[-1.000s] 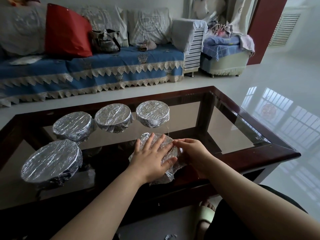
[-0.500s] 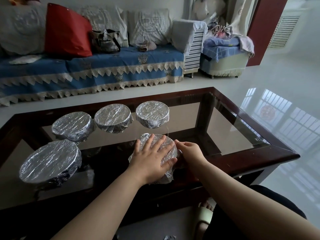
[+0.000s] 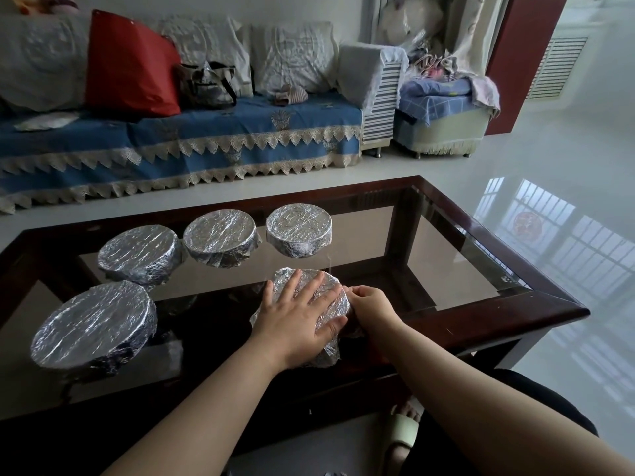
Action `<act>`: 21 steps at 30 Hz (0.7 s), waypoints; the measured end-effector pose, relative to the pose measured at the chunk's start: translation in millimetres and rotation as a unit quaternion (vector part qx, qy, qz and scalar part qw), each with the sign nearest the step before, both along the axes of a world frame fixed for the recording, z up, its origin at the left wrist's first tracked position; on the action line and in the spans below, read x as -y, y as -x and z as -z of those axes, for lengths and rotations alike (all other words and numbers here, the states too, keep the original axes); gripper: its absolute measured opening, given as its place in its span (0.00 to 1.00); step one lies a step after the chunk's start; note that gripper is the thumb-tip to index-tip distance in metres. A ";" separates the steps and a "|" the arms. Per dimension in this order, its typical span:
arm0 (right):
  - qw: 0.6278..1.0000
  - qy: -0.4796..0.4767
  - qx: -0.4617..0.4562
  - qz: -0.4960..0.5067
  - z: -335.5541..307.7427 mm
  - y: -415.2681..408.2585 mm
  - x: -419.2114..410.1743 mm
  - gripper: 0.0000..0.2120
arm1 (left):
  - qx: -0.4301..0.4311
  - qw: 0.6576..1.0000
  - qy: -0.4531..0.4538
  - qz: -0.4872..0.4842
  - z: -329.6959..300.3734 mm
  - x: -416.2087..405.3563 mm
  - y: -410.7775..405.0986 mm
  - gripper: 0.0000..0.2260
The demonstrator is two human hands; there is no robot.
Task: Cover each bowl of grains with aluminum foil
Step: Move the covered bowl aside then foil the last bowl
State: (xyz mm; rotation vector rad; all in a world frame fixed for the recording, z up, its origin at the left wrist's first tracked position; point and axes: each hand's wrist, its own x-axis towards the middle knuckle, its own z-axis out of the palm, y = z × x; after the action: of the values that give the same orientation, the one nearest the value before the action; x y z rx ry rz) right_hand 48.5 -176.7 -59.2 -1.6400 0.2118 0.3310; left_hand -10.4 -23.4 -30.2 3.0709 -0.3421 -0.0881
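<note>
Foil hides every bowl's grains; the left hand [image 3: 298, 317] covers most of the nearest bowl [image 3: 330, 348], and the right hand's [image 3: 369, 305] fingertips are unseen.

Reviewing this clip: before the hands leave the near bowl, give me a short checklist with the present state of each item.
1. Left hand lies flat on the near bowl's foil, steadying it: ok.
2. Right hand pinches the foil at the bowl's right edge: ok.
3. Foil tucked down all round the near bowl: cannot tell, the hands hide much of it.
4. The four other bowls are foil-covered over top and sides: ok.
5. Near bowl stands on the glass table, inside its wooden frame: ok.
</note>
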 end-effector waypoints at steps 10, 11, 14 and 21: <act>0.999 0.035 0.012 -0.027 0.6 -6.9 -3.0 0.07 | 0.005 1.000 0.006 -0.005 0.9 -1.9 0.2 0.32; 0.998 0.052 0.017 -0.036 -0.1 -7.4 -2.8 0.07 | 0.006 1.000 0.007 -0.006 1.1 -2.3 0.2 0.32; 0.992 0.113 0.032 -0.051 -2.3 -9.8 -1.4 0.06 | 0.002 1.000 0.008 -0.010 1.9 -1.8 0.2 0.35; 0.969 0.154 0.193 0.028 -16.2 -0.9 -2.3 0.06 | -0.010 0.998 0.009 -0.058 -0.4 5.6 0.7 0.33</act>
State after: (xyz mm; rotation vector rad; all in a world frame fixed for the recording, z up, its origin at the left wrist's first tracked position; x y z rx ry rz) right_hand 49.4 -174.4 -43.0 -1.9648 0.0123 -0.0737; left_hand -11.1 -29.0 -29.8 3.0611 -0.1616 -0.1089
